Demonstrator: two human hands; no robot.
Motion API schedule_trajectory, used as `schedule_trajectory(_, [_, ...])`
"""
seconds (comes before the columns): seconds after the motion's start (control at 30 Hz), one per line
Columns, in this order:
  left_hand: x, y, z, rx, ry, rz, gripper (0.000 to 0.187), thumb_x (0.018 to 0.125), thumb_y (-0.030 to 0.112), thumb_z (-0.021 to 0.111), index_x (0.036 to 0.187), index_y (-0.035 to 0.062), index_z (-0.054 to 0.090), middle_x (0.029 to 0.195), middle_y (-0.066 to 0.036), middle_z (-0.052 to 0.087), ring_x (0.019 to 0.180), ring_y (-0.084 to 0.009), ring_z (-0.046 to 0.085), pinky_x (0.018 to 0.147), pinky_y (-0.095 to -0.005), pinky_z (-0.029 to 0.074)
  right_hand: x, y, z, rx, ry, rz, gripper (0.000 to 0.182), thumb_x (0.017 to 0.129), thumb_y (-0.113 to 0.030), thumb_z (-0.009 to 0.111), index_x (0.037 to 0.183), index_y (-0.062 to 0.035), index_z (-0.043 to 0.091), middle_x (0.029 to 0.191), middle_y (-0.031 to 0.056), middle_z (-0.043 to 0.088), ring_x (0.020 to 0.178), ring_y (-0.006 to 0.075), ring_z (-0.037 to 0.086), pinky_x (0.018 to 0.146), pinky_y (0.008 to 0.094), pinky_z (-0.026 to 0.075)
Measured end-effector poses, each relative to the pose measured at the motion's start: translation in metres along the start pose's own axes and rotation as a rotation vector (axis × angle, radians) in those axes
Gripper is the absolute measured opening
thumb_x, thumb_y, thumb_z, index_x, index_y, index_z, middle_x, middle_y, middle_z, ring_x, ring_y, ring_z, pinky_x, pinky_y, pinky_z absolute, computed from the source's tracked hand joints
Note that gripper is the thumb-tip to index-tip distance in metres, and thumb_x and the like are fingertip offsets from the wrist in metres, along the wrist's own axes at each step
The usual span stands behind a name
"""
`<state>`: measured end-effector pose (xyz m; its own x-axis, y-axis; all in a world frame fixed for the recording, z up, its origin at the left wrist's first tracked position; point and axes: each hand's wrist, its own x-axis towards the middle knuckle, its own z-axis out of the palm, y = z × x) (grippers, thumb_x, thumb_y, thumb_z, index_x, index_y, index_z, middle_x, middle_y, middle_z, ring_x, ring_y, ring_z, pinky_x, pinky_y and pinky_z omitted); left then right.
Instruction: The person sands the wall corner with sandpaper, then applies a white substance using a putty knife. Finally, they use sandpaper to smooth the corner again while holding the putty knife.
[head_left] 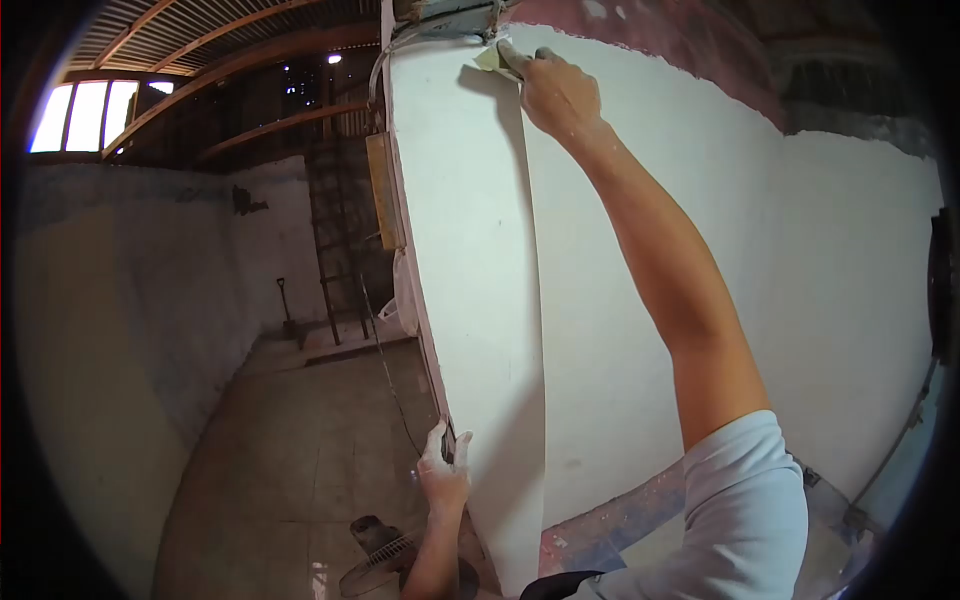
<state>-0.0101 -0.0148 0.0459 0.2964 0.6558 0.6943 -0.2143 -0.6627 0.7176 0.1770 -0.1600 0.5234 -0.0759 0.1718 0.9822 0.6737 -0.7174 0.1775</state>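
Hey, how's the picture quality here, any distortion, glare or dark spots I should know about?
Head view: strong fisheye bend with black corners; the window at upper left is blown out; the white column is evenly lit, one face shaded; the right hand is sharp, the left hand slightly soft.

Daylight came from the window [85, 115] high at the far left, blown out to glare. Beside it the roof stayed dim. The white pillar [470, 260] showed soft shadow along its corner. Fisheye bending and black vignette ringed the edges.
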Motion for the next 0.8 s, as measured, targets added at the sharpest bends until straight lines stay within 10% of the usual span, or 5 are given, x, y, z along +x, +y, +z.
schedule_trajectory(0.43, [-0.003, 0.004, 0.003, -0.07, 0.011, 0.009, 0.048, 0.093, 0.019, 0.078, 0.128, -0.0093, 0.062, 0.118, -0.026, 0.071, 0.112, -0.0317, 0.07, 0.098, -0.0385, 0.052, -0.023, 0.0, -0.003, 0.063, -0.031, -0.05, 0.059, 0.097, -0.009, 0.047, 0.149, -0.0372, 0.052, 0.11, 0.0169, 0.067, 0.09, 0.0408, 0.072, 0.077, 0.053, 0.057])
schedule_trajectory(0.53, [-0.003, 0.004, 0.003, -0.056, -0.006, -0.056, 0.048, 0.094, 0.019, 0.076, 0.129, -0.0107, 0.062, 0.121, -0.026, 0.071, 0.115, -0.0329, 0.07, 0.101, -0.0387, 0.051, -0.003, 0.001, -0.012, 0.145, 0.029, 0.079, 0.029, 0.093, -0.009, 0.052, 0.117, -0.0017, 0.065, 0.102, 0.0221, 0.07, 0.09, 0.0462, 0.069, 0.081, 0.0566, 0.055])
schedule_trajectory(0.7, [-0.002, 0.011, 0.002, -0.067, 0.027, 0.024, 0.047, 0.094, 0.018, 0.075, 0.128, -0.0115, 0.062, 0.123, -0.026, 0.07, 0.116, -0.0327, 0.069, 0.102, -0.0385, 0.051, -0.025, -0.016, 0.0, 0.138, -0.074, 0.042, 0.064, 0.094, -0.01, 0.049, 0.15, -0.0403, 0.051, 0.115, 0.0165, 0.067, 0.097, 0.0422, 0.069, 0.083, 0.0551, 0.056])
schedule_trajectory(0.8, [-0.003, -0.002, 0.004, -0.087, 0.004, -0.027, 0.046, 0.094, 0.017, 0.075, 0.129, -0.0111, 0.062, 0.124, -0.025, 0.071, 0.117, -0.0319, 0.069, 0.102, -0.0382, 0.051, -0.007, -0.001, -0.005, 0.086, -0.025, 0.07, 0.049, 0.092, -0.011, 0.052, 0.138, -0.0243, 0.062, 0.112, 0.0178, 0.069, 0.098, 0.0426, 0.07, 0.083, 0.0541, 0.056])
